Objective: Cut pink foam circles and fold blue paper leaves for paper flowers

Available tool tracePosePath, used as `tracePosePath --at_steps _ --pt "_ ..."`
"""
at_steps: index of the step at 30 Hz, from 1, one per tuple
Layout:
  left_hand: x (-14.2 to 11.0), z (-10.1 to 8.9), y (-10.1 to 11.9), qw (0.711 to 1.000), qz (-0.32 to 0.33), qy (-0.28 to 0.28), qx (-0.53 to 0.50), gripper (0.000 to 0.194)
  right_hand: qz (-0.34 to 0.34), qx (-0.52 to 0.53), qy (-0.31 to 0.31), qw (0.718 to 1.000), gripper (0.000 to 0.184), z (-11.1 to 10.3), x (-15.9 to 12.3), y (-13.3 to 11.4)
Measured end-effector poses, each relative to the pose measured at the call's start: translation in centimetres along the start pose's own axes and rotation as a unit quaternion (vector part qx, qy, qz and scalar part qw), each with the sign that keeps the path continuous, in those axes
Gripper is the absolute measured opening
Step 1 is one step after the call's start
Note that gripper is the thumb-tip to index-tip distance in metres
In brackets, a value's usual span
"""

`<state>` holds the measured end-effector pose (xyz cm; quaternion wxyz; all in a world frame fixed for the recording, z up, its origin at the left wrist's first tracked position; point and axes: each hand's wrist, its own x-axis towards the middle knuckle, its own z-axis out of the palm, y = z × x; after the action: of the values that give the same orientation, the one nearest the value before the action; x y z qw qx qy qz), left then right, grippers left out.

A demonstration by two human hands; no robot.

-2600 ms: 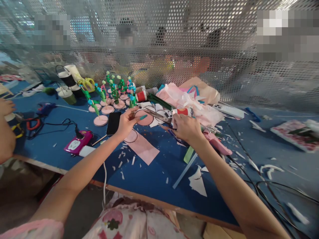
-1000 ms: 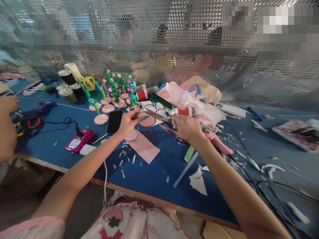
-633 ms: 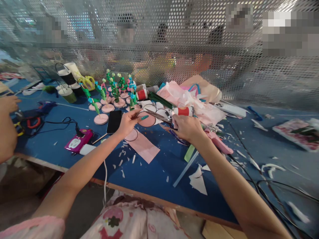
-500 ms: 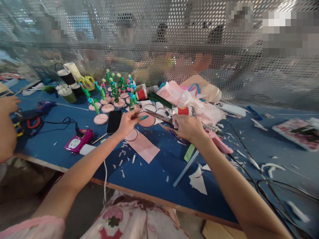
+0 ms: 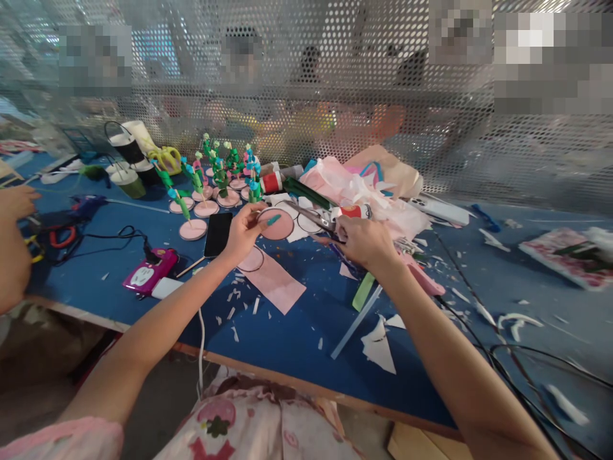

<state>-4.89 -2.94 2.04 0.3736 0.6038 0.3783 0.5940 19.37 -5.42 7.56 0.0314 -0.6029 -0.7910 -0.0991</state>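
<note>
Between the thumb and fingers of my left hand is a round pink disc, tilted so its flat face shows. My right hand is closed around a pair of scissors, whose blades point left toward the disc's upper edge. Whether the blades touch the disc, I cannot tell. Below the disc, a strip of pink paper lies on the table with a dark ring on its far end. White paper lies behind the scissors.
Small plant-like figures on pink discs stand left of a black phone. A magenta box sits nearer the front. Crumpled pink sheets are piled behind my right hand. Another person's arm rests at far left.
The scissors have moved slightly right and up from the disc. My left hand has turned the disc, so more of its face shows. A small pink scrap now lies below my right hand.
</note>
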Motion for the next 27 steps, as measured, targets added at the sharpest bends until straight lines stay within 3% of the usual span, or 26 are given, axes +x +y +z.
tracePosePath --at_steps 3,7,11,27 --pt "0.0 0.0 0.1 1.000 -0.001 0.004 0.010 0.040 0.020 0.021 0.034 0.999 0.050 0.3 0.1 0.5" --pt "-0.2 0.2 0.1 0.998 -0.061 -0.026 -0.023 0.045 0.008 0.003 0.068 0.998 0.045 0.5 0.2 0.6" --pt "-0.3 0.3 0.1 0.992 -0.104 -0.027 -0.060 0.058 0.000 -0.005 0.038 0.999 0.048 0.4 0.2 0.2" --pt "-0.2 0.1 -0.3 0.998 -0.053 -0.001 -0.019 0.051 -0.022 0.009 0.017 1.000 0.063 1.2 0.2 -0.3"
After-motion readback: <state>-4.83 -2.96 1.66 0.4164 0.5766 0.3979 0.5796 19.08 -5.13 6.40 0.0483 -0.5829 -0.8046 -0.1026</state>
